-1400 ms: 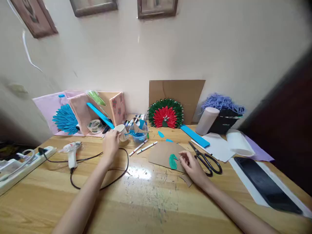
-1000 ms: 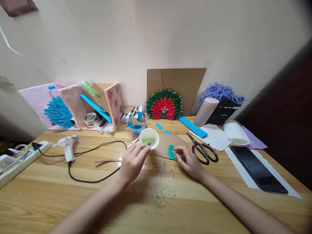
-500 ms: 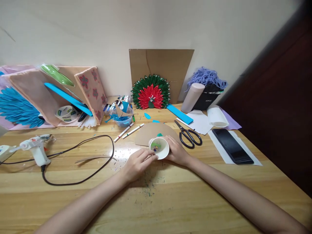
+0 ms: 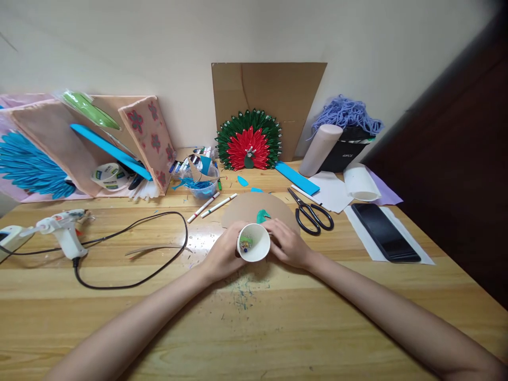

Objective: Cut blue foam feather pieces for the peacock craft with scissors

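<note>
A small white paper cup (image 4: 254,243) with small coloured bits inside sits between my two hands near the table's middle. My left hand (image 4: 224,255) grips its left side. My right hand (image 4: 289,243) wraps the right side. Just behind the cup lies a half-round brown cardboard piece (image 4: 246,209) with a green shape (image 4: 262,216) stuck on it.
Black scissors (image 4: 313,216), two markers (image 4: 212,204) and a clear tub of blue scraps (image 4: 200,182) lie behind. A glue gun (image 4: 63,228) with a looping black cable (image 4: 151,248) is left. A phone (image 4: 384,232) on white paper is right. A red-green fan ornament (image 4: 248,145) leans at the wall.
My left hand carried the cup from the back left to the table's middle. My right hand left the green shape and closed on the cup's other side. The view tipped downward.
</note>
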A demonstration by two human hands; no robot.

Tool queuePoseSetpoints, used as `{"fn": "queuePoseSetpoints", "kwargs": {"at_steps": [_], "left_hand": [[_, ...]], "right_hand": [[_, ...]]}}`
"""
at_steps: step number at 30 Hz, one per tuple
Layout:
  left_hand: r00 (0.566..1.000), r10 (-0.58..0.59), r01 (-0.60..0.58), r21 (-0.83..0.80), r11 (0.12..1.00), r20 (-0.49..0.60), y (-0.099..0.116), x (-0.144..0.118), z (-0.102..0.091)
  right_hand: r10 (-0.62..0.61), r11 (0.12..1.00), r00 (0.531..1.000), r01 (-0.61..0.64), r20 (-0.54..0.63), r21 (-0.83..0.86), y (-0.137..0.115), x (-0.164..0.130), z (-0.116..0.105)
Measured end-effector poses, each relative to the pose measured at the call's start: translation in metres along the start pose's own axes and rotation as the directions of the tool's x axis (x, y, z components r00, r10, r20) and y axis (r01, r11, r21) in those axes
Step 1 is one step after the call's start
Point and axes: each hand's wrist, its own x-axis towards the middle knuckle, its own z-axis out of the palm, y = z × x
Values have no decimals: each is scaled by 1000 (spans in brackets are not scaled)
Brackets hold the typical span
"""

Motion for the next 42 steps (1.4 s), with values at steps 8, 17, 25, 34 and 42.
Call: {"fn": "queuePoseSetpoints", "kwargs": {"at_steps": [8, 17, 25, 34, 42], "left_hand": [[996, 45, -45, -10, 999, -71, 5, 1, -1], [997, 67, -65, 60, 996, -39, 2, 0, 3], [995, 96, -94, 47, 994, -28, 1, -1, 1], [996, 87, -86, 36, 996, -29, 6, 3, -1], [992, 124, -123, 21, 992, -34, 2, 1, 1]], "right_hand": [[-91, 960, 996, 90, 8, -264, -55, 0, -7], [184, 957, 956, -122, 229, -262, -72, 9, 4], [215, 970, 950, -180, 228, -162, -72, 10, 3], [214, 969, 945, -173, 246, -179, -72, 10, 0], [198, 976, 925, -157, 324, -148, -72, 14, -3]]}}
